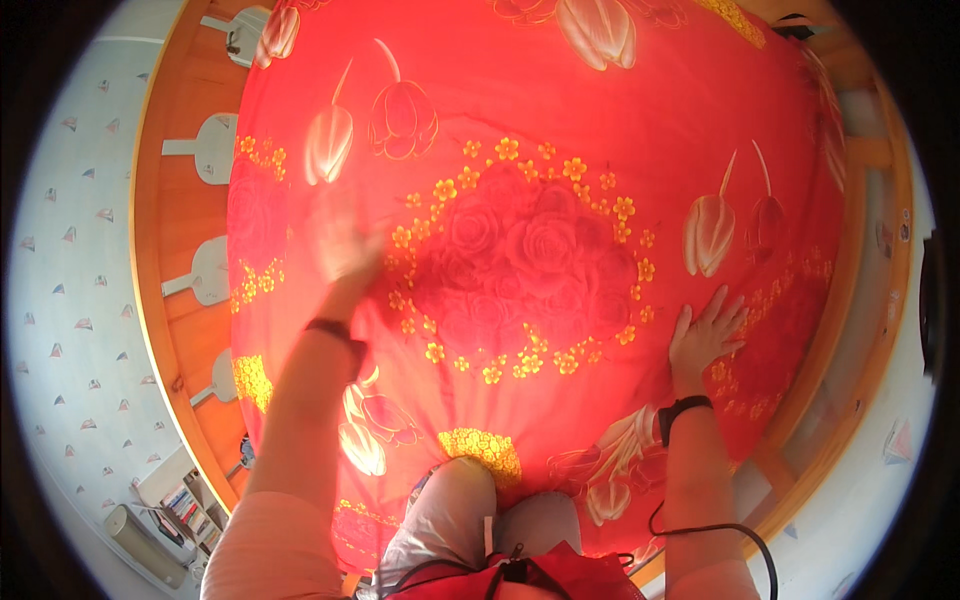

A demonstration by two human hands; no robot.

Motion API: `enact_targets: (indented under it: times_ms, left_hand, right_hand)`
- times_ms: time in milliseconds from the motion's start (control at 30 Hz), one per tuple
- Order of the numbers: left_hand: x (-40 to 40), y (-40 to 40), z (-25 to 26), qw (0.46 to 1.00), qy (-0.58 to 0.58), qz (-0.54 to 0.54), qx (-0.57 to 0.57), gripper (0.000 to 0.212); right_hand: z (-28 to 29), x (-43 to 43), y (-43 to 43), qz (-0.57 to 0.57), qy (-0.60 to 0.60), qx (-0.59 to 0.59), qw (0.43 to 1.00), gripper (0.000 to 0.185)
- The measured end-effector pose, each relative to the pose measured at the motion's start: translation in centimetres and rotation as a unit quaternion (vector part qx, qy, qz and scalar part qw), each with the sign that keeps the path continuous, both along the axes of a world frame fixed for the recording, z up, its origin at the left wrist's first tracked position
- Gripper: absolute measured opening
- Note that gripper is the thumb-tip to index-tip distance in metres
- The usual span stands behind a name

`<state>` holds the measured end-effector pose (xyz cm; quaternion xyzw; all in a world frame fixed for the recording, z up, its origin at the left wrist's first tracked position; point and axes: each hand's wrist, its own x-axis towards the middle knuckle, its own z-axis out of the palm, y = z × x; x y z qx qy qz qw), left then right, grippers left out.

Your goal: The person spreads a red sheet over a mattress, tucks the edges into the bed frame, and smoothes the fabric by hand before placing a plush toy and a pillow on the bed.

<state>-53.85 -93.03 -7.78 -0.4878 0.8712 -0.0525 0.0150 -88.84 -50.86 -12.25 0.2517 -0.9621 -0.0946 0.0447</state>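
A red floral bed cover (525,405), printed with roses, tulips and small yellow flowers, spreads across the bed before me. My left hand (341,240) is blurred over the left part of the cover, beside the ring of yellow flowers; whether it touches the cloth is unclear, and no held thing shows. On the right, my right hand (703,341) lies palm down on the cloth with its fingers spread, below a printed tulip. Both wrists wear dark bands. My knees (457,487) rest on the cover at its near part.
Wooden bed rails (146,247) with pale paddle-shaped panels line the left side, and another wooden rail (885,300) borders the right. Books (187,510) stand on a shelf at the lower left, near a beige cylindrical object (142,544). A black cable (720,527) crosses by my right forearm.
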Motion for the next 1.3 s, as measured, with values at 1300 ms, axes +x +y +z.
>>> enact_targets:
  times_ms: [1300]
  left_hand:
    - [0.7,22.4,-1.7,0.971,-0.142,-0.017,0.189,0.124]
  right_hand:
    - [6.6,3.8,7.6,0.215,-0.119,-0.171,0.954,0.078]
